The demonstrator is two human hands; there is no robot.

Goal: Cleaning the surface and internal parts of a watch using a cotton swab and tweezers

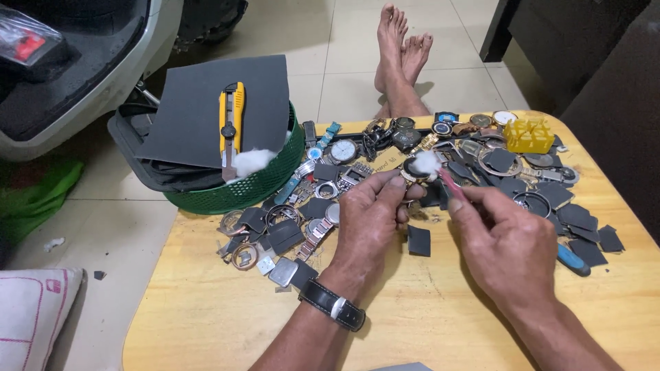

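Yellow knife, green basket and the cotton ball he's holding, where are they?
Yellow knife point(232, 117), head view, middle of its handle.
Green basket point(234, 194), head view, front wall.
Cotton ball point(425, 162), head view, middle of the white fluff.

Two bare forearms and hands, with a pair of bare feet beyond them.

The person is wearing no sleeves, so both forearms are showing bare from the bottom edge up to the hands. The left hand point(368, 220) is wearing a black leather wristwatch strap point(331, 304) with a small silver metal loop on it, sitting snugly around the wrist. The right hand point(505, 251) is wearing nothing on its wrist or fingers point(462, 206). Both feet point(401, 48) are going without shoes or socks, toes bare.
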